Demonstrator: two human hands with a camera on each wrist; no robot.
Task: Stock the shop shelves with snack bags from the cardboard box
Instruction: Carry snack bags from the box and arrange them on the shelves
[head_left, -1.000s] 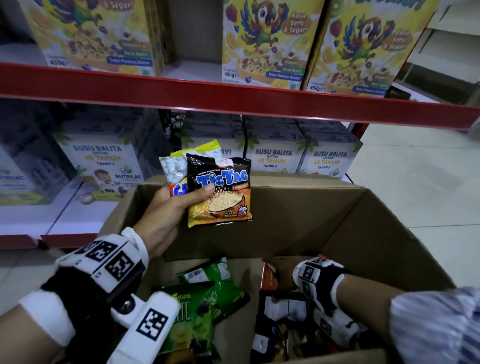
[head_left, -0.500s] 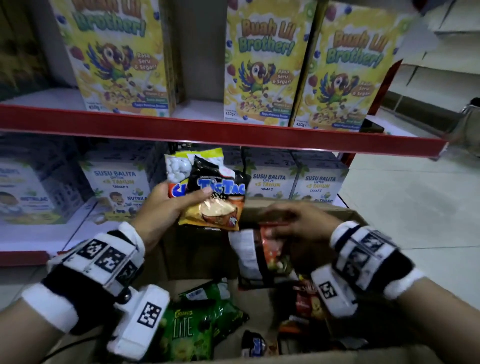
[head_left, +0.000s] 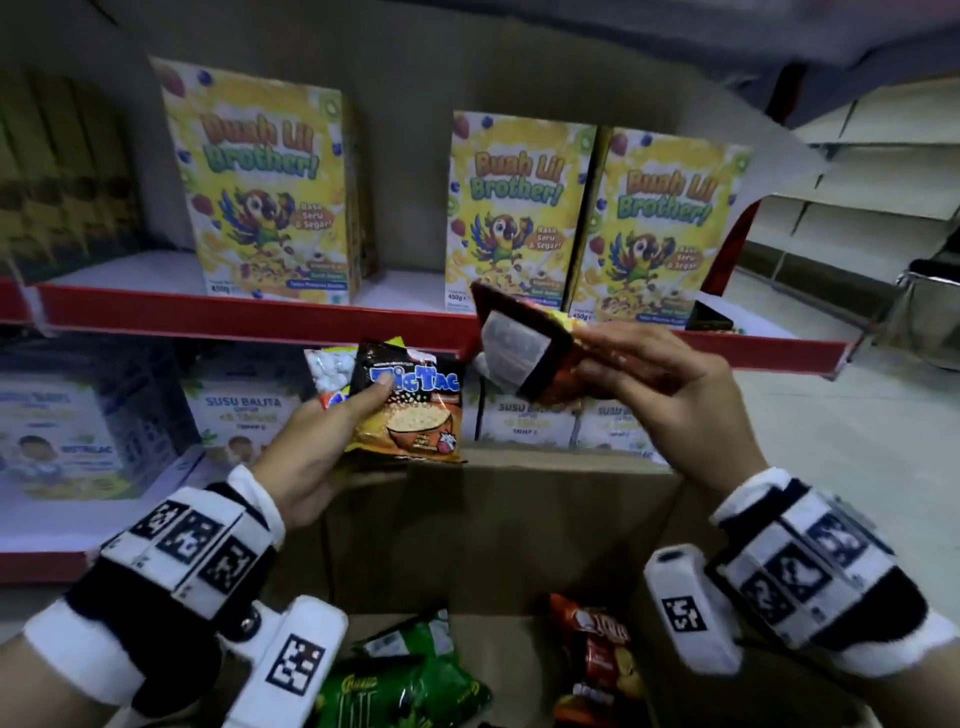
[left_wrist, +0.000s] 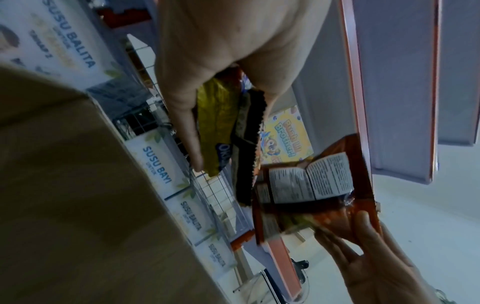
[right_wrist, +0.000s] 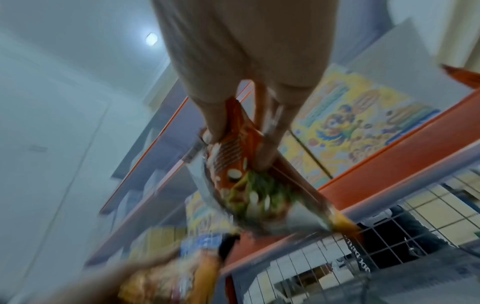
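Note:
My left hand (head_left: 332, 431) grips two snack bags together above the cardboard box (head_left: 498, 519): a black-and-orange Tic Tac bag (head_left: 410, 410) in front and a yellow-and-white bag (head_left: 327, 371) behind it. The thumb lies across the Tic Tac bag. My right hand (head_left: 649, 379) pinches a red-and-black snack bag (head_left: 524, 348) by one end, tilted, its white label side toward me, level with the red shelf edge (head_left: 260, 317). The same red bag (left_wrist: 306, 193) shows in the left wrist view, and blurred (right_wrist: 241, 164) in the right wrist view. Green bags (head_left: 405, 680) and red bags (head_left: 597, 654) lie in the box.
Yellow cereal boxes (head_left: 270, 187) stand on the upper shelf, with a gap between the left one and the right pair (head_left: 592, 223). White milk-formula boxes (head_left: 239, 421) fill the lower shelf. A tiled floor (head_left: 857, 441) opens to the right.
My right hand has come up out of the box with the red bag, rising to the red shelf edge. The left hand has lifted slightly with its two bags. My view tilted upward.

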